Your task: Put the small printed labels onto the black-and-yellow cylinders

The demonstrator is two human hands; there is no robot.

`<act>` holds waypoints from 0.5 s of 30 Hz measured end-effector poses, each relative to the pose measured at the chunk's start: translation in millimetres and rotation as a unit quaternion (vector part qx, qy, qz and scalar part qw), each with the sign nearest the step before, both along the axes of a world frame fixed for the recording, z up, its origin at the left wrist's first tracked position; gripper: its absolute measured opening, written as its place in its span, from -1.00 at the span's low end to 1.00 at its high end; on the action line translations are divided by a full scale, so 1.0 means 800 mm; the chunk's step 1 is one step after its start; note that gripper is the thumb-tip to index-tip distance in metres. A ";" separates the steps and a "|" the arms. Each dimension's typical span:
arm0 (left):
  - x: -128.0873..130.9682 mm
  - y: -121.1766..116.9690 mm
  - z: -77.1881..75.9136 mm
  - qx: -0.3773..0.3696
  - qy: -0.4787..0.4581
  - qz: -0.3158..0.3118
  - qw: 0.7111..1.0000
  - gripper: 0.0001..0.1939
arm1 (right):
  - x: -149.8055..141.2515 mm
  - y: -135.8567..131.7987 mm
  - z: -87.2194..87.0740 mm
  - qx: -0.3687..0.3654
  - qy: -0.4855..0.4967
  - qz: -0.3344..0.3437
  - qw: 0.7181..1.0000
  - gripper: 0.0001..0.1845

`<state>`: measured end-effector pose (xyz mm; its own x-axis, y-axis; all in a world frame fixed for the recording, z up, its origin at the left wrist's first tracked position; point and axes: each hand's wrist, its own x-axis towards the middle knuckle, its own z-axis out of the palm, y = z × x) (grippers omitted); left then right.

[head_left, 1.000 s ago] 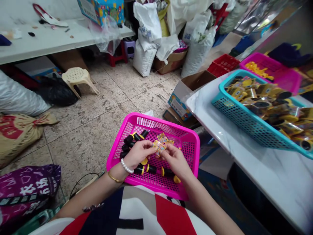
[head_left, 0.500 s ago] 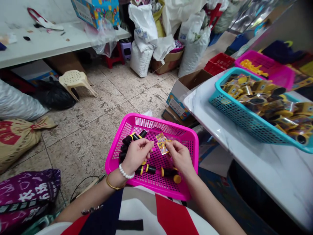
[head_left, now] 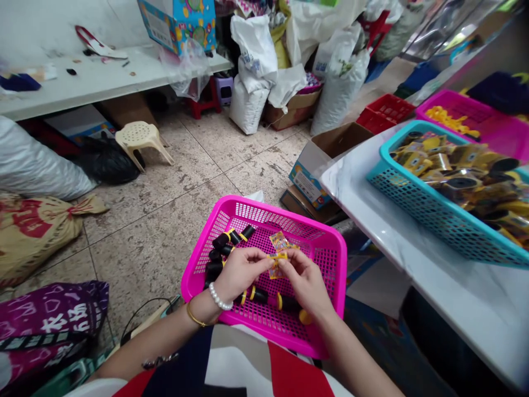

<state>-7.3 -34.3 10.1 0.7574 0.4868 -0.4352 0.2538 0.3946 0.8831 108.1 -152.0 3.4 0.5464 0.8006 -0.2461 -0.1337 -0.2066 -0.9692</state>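
Observation:
Both my hands are above a pink plastic basket (head_left: 192, 275) that rests at my lap. Between them is a small yellow printed sheet (head_left: 279, 241), perhaps a sticker, with colourful pictures. My left hand (head_left: 243, 271), wearing a pearl bracelet, pinches its left side between thumb and finger. My right hand (head_left: 308, 278) pinches the right side, and the fingers hide part of it. Several black cylinders with yellow rims (head_left: 259, 295) lie in the basket below and left of my hands. A round yellow cap (head_left: 305, 316) shows beneath my right wrist.
On the white table (head_left: 363, 215) at right stands a blue basket (head_left: 413, 193) full of wrapped yellow-and-black pieces. Behind it a pink tray (head_left: 496, 129) holds yellow parts. Cardboard boxes (head_left: 309, 176), a cream stool (head_left: 138, 135) and sacks (head_left: 252, 105) stand on the floor.
My left hand has moved right to meet my right hand and now pinches the printed sheet too. The view has shifted slightly, so the surroundings appear further right.

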 end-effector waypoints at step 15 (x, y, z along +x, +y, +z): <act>-0.004 -0.009 0.012 0.082 -0.034 0.076 0.993 -0.66 | 0.001 -0.002 -0.003 -0.035 -0.112 -0.055 0.991 -0.61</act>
